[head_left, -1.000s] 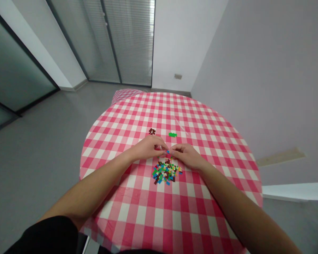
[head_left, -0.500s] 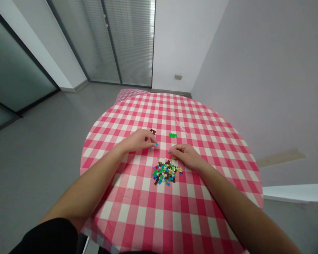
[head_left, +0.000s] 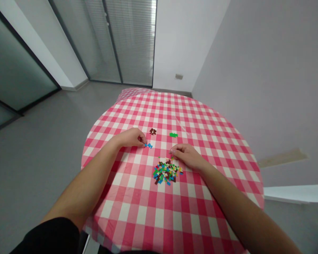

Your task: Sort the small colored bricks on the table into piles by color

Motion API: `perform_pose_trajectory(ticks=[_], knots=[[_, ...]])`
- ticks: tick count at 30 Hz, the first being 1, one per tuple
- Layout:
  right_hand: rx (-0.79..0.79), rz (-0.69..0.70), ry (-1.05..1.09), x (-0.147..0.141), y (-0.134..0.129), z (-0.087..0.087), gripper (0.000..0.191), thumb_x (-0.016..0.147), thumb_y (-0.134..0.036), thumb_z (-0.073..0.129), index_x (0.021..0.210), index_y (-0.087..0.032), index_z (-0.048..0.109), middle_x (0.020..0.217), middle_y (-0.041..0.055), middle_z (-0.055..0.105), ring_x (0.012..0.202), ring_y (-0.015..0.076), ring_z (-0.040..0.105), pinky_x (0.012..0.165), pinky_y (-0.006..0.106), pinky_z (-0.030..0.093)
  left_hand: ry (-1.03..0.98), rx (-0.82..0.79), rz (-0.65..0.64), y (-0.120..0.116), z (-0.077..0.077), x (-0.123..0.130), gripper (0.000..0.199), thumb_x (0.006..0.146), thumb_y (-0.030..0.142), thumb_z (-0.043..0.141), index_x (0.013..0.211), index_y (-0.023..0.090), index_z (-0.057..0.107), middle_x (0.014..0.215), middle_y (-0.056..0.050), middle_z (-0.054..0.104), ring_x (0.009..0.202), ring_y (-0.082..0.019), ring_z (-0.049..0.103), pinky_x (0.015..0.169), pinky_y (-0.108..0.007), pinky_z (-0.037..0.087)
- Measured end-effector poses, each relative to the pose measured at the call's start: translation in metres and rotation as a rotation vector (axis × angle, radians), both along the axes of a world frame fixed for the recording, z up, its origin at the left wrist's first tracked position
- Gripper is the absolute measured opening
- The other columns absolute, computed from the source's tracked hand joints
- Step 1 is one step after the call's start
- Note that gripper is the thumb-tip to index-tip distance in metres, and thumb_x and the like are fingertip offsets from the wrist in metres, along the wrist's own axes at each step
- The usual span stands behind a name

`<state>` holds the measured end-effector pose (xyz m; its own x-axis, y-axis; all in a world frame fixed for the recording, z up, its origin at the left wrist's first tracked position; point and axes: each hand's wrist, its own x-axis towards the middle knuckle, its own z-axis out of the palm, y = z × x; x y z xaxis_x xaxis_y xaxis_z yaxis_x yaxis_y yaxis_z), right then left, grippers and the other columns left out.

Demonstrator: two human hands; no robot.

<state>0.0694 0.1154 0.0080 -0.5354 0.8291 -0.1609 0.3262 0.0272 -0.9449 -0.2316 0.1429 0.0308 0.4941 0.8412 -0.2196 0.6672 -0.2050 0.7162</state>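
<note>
My left hand (head_left: 134, 137) is closed in a pinch, its fingertips on a small blue toy brick (head_left: 145, 145). Right beside these fingers lies a little group of blue bricks (head_left: 149, 145). My right hand (head_left: 185, 154) hovers low by the upper right of a mixed pile of small bricks (head_left: 164, 173), its thumb and fingers pressed together. Whatever may be between them is too small to make out. Beyond my hands are a cluster of dark brown bricks (head_left: 153, 131) and a cluster of green bricks (head_left: 173, 135).
A round table under a red-and-white checked cloth (head_left: 190, 208) carries all the bricks. Behind it stands a chair or stool with a checked cover (head_left: 134, 92). Glass partitions with blinds (head_left: 132, 46) and a pale wall (head_left: 254, 70) surround the table.
My left hand has drawn back to the left with its fingertips at the blue bricks, baring the blue group and the brown cluster. My right hand stays nearly where it was.
</note>
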Motion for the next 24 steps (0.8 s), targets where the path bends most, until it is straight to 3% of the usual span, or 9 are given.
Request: perform_pose_trajectory(ticks=[8, 16, 24], knots=[[0.021, 0.05, -0.032, -0.001, -0.001, 0.006, 0.029, 0.08, -0.046, 0.064, 0.083, -0.016, 0.065, 0.069, 0.0021, 0.062, 0.06, 0.0128, 0.053, 0.057, 0.025, 0.041, 0.007, -0.001, -0.005, 0.001, -0.006, 0.001, 0.021, 0.072, 0.028, 0.068, 0.088, 0.017, 0.075, 0.078, -0.005, 0.072, 0.07, -0.017, 0.062, 0.061, -0.026, 0.042], [0.031, 0.472, -0.337, 0.029, 0.002, 0.032, 0.016, 0.076, -0.03, 0.068, 0.084, -0.017, 0.071, 0.059, -0.0017, 0.057, 0.053, 0.0105, 0.049, 0.049, 0.022, 0.034, 0.027, -0.005, -0.003, 0.0, -0.003, 0.004, 0.013, 0.071, 0.029, 0.067, 0.075, 0.017, 0.067, 0.079, -0.004, 0.07, 0.07, -0.015, 0.06, 0.062, -0.025, 0.041], [0.19, 0.607, -0.534, 0.028, -0.001, 0.041, 0.018, 0.072, -0.015, 0.065, 0.086, -0.018, 0.076, 0.062, -0.0014, 0.06, 0.054, 0.0102, 0.051, 0.051, 0.021, 0.036, 0.035, -0.001, 0.002, -0.001, -0.001, 0.007, 0.015, 0.071, 0.03, 0.066, 0.069, 0.017, 0.062, 0.069, -0.001, 0.064, 0.063, -0.013, 0.054, 0.058, -0.026, 0.037]])
